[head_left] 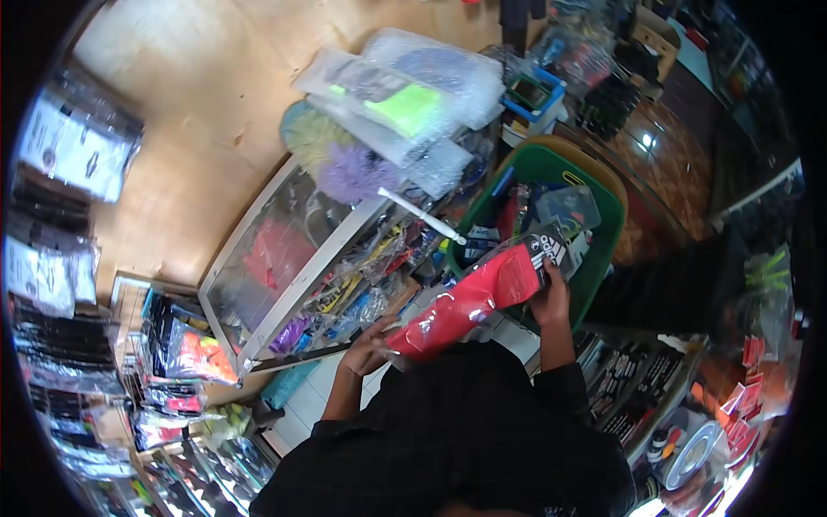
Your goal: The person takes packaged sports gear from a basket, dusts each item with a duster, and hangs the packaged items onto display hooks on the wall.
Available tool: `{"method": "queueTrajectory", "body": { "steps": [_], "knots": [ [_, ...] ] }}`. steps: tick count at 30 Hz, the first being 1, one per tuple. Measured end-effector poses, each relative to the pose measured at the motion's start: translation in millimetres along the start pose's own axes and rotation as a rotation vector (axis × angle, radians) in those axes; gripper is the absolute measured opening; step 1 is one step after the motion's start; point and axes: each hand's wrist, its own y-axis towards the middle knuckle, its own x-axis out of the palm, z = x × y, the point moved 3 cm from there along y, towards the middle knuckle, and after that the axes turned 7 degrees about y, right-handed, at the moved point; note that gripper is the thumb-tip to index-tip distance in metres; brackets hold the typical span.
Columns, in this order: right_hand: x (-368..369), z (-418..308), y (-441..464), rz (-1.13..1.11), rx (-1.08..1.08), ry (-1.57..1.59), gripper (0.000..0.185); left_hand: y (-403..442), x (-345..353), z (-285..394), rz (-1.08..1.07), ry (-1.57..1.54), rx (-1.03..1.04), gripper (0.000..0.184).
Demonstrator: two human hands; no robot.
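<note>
A long red adidas packet (pixel 465 306) in shiny clear plastic lies tilted across both hands, in front of my chest. Its black card end with white lettering points up and to the right. My left hand (pixel 370 346) is closed on the lower left end of the packet. At the card end, my right hand (pixel 551 297) grips the packet's right edge, fingers partly hidden. Just beyond the packet stands a green tub (pixel 603 233) holding several mixed packaged goods. What kind of cloth item the packet contains cannot be made out.
A glass display case (pixel 284 297) with packaged goods is at left. On it lie bubble-wrapped packs (pixel 431 73) and a purple fluffy duster (pixel 353 172). A white stick (pixel 422 215) juts toward the tub. Bagged goods (pixel 69 345) hang at far left; stocked shelves (pixel 642 388) stand at right.
</note>
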Motion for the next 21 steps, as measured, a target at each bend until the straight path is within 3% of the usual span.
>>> {"method": "queueTrajectory", "body": {
  "steps": [1,4,6,8,12,14,15,18,20,21],
  "knots": [
    [8,5,2,-0.031,-0.003,-0.042,0.039,-5,-5,2,0.065,-0.047,-0.136,0.055],
    [56,23,0,-0.127,-0.023,-0.155,0.041,-26,-40,8,0.145,-0.004,-0.051,0.051],
    [82,41,4,-0.247,0.005,-0.210,0.041,-48,-46,30,0.262,-0.034,0.076,0.048],
    [122,69,-8,-0.378,0.159,-0.183,0.039,-85,-66,61,0.430,0.033,0.338,0.046],
    [180,147,-24,-0.478,0.497,-0.160,0.038,-154,-76,121,0.657,0.077,0.600,0.048],
    [190,195,-8,-0.519,0.330,-0.285,0.037,-182,-80,147,0.820,0.073,0.724,0.038],
    [199,210,-5,-0.544,0.326,-0.368,0.036,-201,-112,149,1.057,0.133,0.715,0.026],
    [234,249,-9,-0.549,0.353,-0.483,0.029,-231,-128,175,1.232,0.161,0.705,0.022],
    [243,265,7,-0.695,0.214,-0.940,0.025,-246,-161,176,1.270,0.226,0.708,0.022],
    [246,267,12,-0.721,0.102,-1.121,0.026,-250,-166,180,1.373,0.366,0.605,0.027]
  ]
}}
